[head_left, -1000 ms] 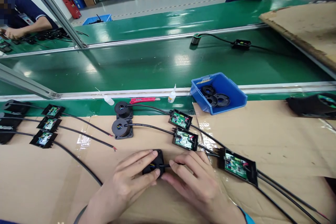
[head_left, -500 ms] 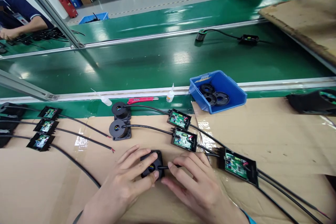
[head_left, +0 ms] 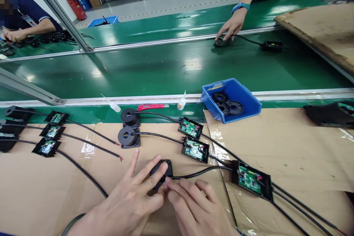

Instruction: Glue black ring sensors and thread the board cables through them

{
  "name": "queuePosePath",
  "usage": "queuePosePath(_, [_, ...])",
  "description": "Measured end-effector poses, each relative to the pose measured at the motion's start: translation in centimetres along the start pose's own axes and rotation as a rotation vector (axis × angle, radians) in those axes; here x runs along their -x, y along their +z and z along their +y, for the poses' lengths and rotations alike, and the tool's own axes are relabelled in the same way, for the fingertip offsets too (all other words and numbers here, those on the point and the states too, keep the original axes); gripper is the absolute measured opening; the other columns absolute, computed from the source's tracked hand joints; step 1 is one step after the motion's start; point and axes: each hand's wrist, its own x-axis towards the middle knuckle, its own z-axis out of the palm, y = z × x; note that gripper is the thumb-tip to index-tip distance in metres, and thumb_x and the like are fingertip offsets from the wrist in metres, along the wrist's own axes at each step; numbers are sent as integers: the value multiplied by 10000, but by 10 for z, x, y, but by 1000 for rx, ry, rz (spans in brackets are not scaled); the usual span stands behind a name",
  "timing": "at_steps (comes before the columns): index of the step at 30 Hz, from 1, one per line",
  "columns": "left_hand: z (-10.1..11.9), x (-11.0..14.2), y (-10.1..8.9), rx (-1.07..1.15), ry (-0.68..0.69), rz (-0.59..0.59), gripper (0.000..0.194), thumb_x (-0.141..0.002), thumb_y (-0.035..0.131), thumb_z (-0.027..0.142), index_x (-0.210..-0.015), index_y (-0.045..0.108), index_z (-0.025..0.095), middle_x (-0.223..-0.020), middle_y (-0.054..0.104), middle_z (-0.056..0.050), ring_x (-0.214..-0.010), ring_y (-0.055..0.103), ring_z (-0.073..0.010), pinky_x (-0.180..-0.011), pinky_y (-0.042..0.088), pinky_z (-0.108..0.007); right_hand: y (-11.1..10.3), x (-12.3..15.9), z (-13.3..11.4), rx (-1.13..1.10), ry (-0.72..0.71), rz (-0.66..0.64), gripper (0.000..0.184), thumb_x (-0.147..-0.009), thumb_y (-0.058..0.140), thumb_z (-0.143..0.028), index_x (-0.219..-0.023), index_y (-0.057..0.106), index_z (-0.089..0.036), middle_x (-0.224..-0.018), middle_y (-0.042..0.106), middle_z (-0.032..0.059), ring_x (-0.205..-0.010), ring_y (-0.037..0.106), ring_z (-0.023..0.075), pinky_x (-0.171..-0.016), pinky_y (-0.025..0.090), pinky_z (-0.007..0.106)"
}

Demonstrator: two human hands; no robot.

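My left hand [head_left: 132, 199] rests on a small black round housing [head_left: 163, 171] lying on the cardboard, fingers spread over its left side. My right hand [head_left: 193, 206] pinches at the housing's near edge, where its black cable [head_left: 204, 171] comes out. The cable runs right to an open black box with a green circuit board [head_left: 250, 180]. Two more housings [head_left: 127, 136] with cables and board boxes [head_left: 195, 149] lie just beyond.
A blue bin [head_left: 249, 97] holds black ring parts. A glue bottle [head_left: 181, 102] and red cutter [head_left: 151, 107] lie by the conveyor rail. Three more board boxes [head_left: 51, 132] sit at left. Across the green belt, another person's hand [head_left: 232, 25] touches a part.
My hands drew slightly nearer to me and my right fingers moved from the cable to the housing's edge. The cable now arches up. A person's hand reached onto the far belt.
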Motion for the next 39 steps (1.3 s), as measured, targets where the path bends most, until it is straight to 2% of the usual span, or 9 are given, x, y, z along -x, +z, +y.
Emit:
queuePosePath(3, [-4, 1, 1, -14, 29, -27, 178, -799, 558, 197, -964, 616, 166, -1506, 448, -177, -1484, 187, -415, -1108, -98, -758, 6, -1, -7, 117, -13, -13, 321, -959, 369, -70, -954, 679, -151, -933, 771, 75, -762, 637, 173, -696, 388, 342])
queuePosePath(6, [-2, -4, 6, -120, 82, 48, 248, -870, 489, 220, -1064, 616, 133, -1353, 584, -233, -1429, 352, -362, -1135, -64, -733, 11, -4, -12, 191, -66, -44, 314, -931, 381, -34, -962, 677, -136, -848, 750, 86, -789, 624, 192, -671, 371, 336])
queuePosePath(11, [3, -13, 11, -284, 125, 197, 236, -903, 420, 110, -1000, 634, 89, -1099, 717, -218, -1212, 601, -318, -1148, 342, -572, 1, -16, 0, 22, -66, -61, 368, -911, 299, -17, -829, 635, -143, -725, 674, 79, -702, 576, 192, -643, 392, 330])
queuePosePath(15, [4, -11, 15, -174, 20, 257, 200, -933, 430, 83, -909, 614, 158, -1197, 696, -168, -1260, 566, -278, -1124, 371, -608, -24, -40, 30, -388, 159, -271, 244, -902, 418, -59, -923, 613, -203, -814, 673, 25, -777, 623, 163, -760, 477, 298])
queuePosePath(19, [3, -5, 27, -73, -99, 371, 149, -916, 554, 98, -984, 632, 206, -1331, 637, -89, -1356, 471, -307, -1114, 378, -627, -22, -71, 57, -567, 350, -555, 186, -902, 503, -104, -881, 659, -203, -810, 698, 11, -702, 627, 141, -639, 474, 243])
queuePosePath(22, [3, -4, 38, 4, -278, 450, 250, -901, 623, 204, -1149, 594, 224, -1324, 632, -133, -1257, 579, -298, -976, 555, -512, -2, -88, 65, -756, 517, -915, 85, -837, 612, -137, -779, 661, -177, -634, 622, -31, -570, 551, 103, -517, 404, 199])
queuePosePath(25, [4, -6, 37, 176, -493, 426, 426, -880, 647, 334, -1255, 529, 170, -1143, 718, -149, -941, 737, -249, -667, 651, -330, 13, -96, 67, -855, 736, -1101, 65, -777, 690, -157, -793, 627, -164, -561, 552, -73, -514, 525, 84, -470, 405, 175])
queuePosePath(30, [10, -10, 35, 501, -571, 327, 356, -915, 573, 252, -1267, 526, 248, -903, 768, 15, -675, 734, -131, -526, 582, -167, 14, -98, 65, -771, 749, -1112, 130, -735, 717, -97, -756, 612, -170, -539, 558, -81, -480, 536, 94, -448, 394, 188])
queuePosePath(39, [10, -7, 47, 52, -251, 399, 177, -910, 493, 152, -941, 652, 223, -1197, 611, -139, -818, 683, -170, -612, 590, -240, 19, -100, 61, -639, 605, -1008, 171, -701, 781, -78, -686, 643, -177, -514, 574, -80, -498, 545, 93, -494, 380, 192])
